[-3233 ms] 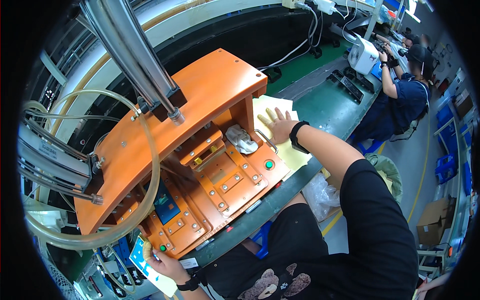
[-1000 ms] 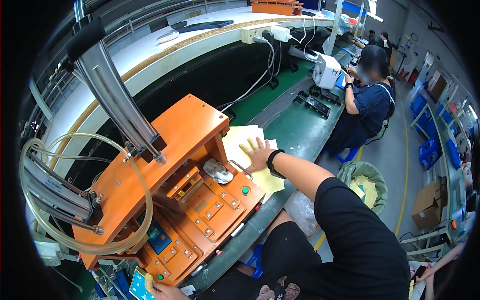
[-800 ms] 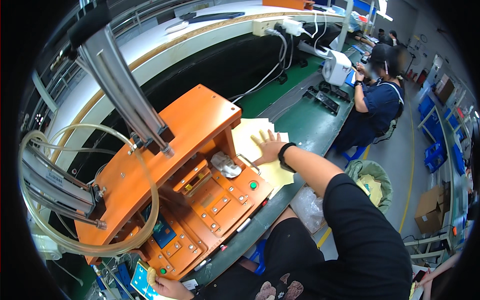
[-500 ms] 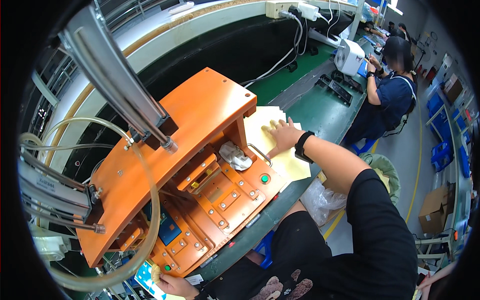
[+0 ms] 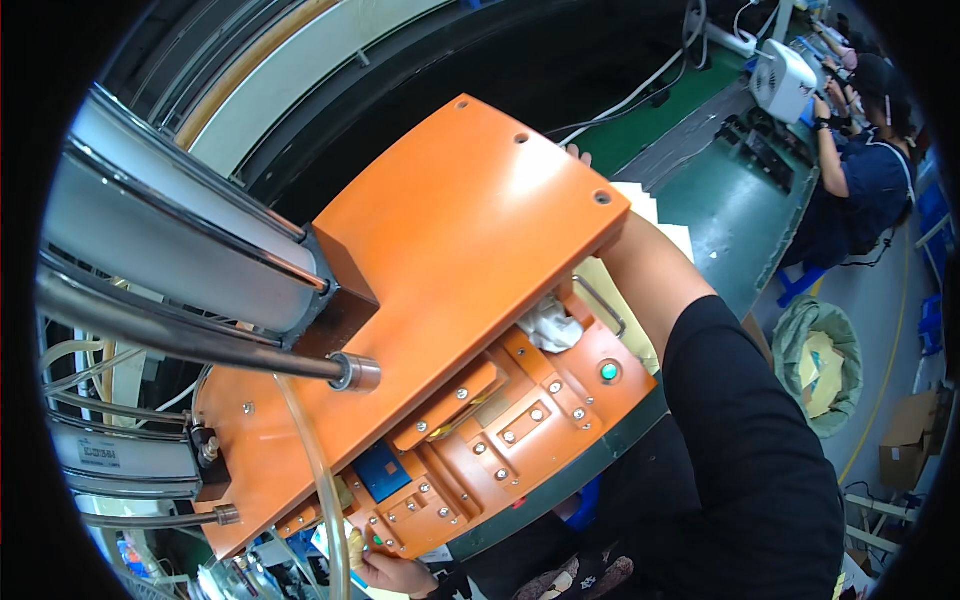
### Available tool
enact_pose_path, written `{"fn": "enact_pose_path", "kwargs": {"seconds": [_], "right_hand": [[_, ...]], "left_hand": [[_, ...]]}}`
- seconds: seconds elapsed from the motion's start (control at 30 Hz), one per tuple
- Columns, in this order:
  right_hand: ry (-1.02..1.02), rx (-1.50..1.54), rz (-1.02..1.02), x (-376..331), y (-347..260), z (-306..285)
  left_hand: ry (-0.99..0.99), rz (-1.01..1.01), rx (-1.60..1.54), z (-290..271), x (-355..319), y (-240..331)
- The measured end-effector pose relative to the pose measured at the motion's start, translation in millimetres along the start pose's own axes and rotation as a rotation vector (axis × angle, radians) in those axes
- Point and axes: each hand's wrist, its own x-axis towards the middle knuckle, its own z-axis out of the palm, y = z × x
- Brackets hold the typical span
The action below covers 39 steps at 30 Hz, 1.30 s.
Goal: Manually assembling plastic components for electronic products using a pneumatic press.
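Observation:
A large orange press fixture (image 5: 440, 230) stands in front of me. My right arm reaches behind its right end. Only the fingertips of my right hand (image 5: 580, 155) show past the far edge, apart from one another; the palm is hidden. At the lower left, my left hand (image 5: 392, 573) is beside the fixture's near corner, close to a green button (image 5: 378, 541). Its fingers, with yellowish finger cots, are curled, and what they hold is hidden. A blue-white sheet (image 5: 322, 541) shows next to them. A dark blue plate (image 5: 381, 471) lies in the fixture's bed.
Metal cylinders (image 5: 190, 230) and a clear hose (image 5: 325, 470) rise at the left. A white cloth (image 5: 550, 325) and a second green button (image 5: 609, 371) are on the fixture's right. Yellow paper sheets (image 5: 676, 240), a white fan (image 5: 783, 82) and a seated co-worker (image 5: 875, 165) are farther right.
My right hand has gone from the yellow sheets to behind the fixture's right end. The view has shifted, so the fixture looks nearer. The left hand stays at the near corner.

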Motion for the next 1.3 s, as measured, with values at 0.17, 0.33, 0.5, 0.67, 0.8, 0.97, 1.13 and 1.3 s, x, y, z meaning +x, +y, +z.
{"fn": "enact_pose_path", "kwargs": {"seconds": [0.17, 0.33, 0.5, 0.67, 0.8, 0.97, 1.13, 1.3], "right_hand": [[0.084, 0.508, 0.035, 15.4, 25.3, 12.6], [0.140, 1.140, 0.103, -64.4, 89.5, -31.8], [-0.353, 2.022, 0.456, -229.1, 151.8, -66.7], [-0.591, 2.238, -0.010, -388.3, 131.3, -77.5], [-0.936, 2.115, -0.280, -473.6, 76.4, -70.4], [-1.469, 2.085, -0.265, -505.9, -1.5, -21.9], [-1.544, 2.058, -0.396, -483.3, -49.3, -9.3], [-1.412, 1.954, -0.442, -467.9, -73.8, -24.6]], "left_hand": [[-0.053, -0.015, 0.009, 10.1, 0.5, 9.8], [0.007, -0.007, 0.222, 9.8, 0.6, 18.4], [-0.014, 0.133, 0.275, -2.2, 8.7, 5.5], [-0.145, 0.239, 0.231, -9.7, -14.6, 50.2], [-0.825, 0.534, 0.084, 13.8, -47.7, 122.8], [-1.222, 0.579, 0.032, 18.6, -64.9, 155.7], [-1.036, 0.680, 0.188, 3.7, -36.8, 145.7], [-0.962, 0.652, 0.271, 11.9, 30.0, 134.8]]}}
